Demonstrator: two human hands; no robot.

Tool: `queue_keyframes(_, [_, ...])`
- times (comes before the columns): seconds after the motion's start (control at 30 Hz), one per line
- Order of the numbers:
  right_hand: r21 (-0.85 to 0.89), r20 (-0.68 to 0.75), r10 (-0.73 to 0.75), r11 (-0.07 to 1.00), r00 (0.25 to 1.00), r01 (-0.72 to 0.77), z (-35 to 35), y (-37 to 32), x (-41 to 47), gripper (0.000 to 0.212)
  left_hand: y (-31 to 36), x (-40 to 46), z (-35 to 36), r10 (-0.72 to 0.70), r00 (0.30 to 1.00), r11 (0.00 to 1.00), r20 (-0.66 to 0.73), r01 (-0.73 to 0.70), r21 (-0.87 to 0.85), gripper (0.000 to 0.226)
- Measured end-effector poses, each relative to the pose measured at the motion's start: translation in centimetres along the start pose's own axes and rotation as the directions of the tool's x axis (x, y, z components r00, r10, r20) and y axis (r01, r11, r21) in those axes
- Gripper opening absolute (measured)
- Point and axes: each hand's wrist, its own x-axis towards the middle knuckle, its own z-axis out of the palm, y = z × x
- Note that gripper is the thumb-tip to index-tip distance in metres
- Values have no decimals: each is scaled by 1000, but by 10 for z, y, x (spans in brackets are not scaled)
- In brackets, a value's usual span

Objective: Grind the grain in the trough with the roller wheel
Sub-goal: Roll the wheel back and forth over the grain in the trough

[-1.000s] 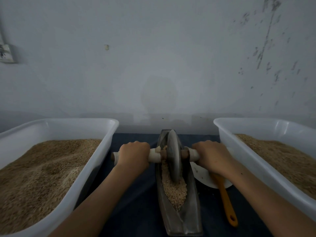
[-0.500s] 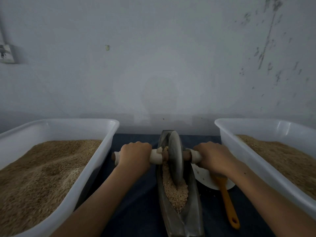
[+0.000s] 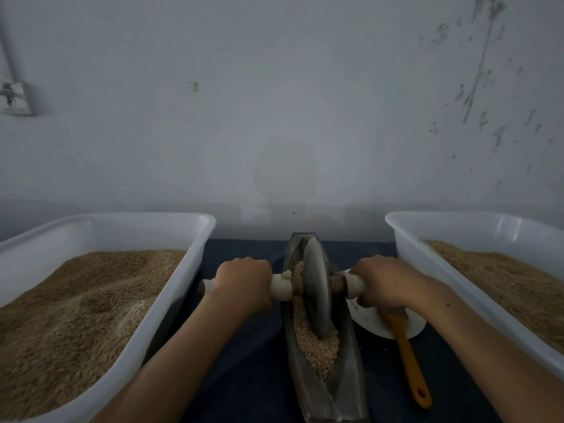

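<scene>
a: surface and room?
b: dark blue tabletop (image 3: 244,361) against a pale, scuffed wall (image 3: 274,102); a white tub (image 3: 195,264) at each side, both holding grain.
a: task items?
b: trough (image 3: 345,386) between the tubs, grain (image 3: 320,349) inside, roller wheel (image 3: 316,288) upright in it. left hand (image 3: 244,280) and right hand (image 3: 384,282) each clench its axle. orange utensil (image 3: 409,361), possibly a spatula, on a white plate (image 3: 372,325).
</scene>
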Motion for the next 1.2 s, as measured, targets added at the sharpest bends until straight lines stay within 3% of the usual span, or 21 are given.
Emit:
queue_keyframes(0.17, [4, -117, 25, 1000, 993, -25, 7, -1, 2, 3, 4, 2, 2, -44, 997, 999, -67, 45, 14, 24])
queue_keyframes(0.37, [46, -310, 46, 998, 950, -34, 17, -1, 6, 7, 5, 2, 5, -59, 986, 998, -157, 56, -21, 21])
queue_keyframes(0.57, [27, -166, 10, 1000, 986, -6, 12, 3, 3, 3, 3, 1, 2, -30, 997, 999, -66, 31, 14, 28])
queue_keyframes(0.73, [15, -42, -1, 1000, 999, 1, 4, 2, 0, 18, -1, -1, -3, 1, 999, 1000, 48, 0, -12, 32])
queue_keyframes(0.83, [5, -62, 13, 1000, 998, -13, 5, 1, 1, 16, 0, 0, -1, -15, 1000, 1000, 23, 15, -7, 29])
queue_keyframes(0.93, [36, -167, 30, 999, 985, -24, 11, 1, 2, 4, 3, 0, 1, -35, 998, 999, -59, 35, 2, 23])
queue_keyframes(1.07, [65, -294, 46, 997, 955, -28, 16, 0, 5, 6, 5, 0, 2, -50, 990, 999, -134, 49, -12, 18])
queue_keyframes(1.2, [44, -245, 26, 999, 969, -16, 15, 1, 4, 4, 5, 0, 3, -45, 992, 999, -118, 45, -1, 22])
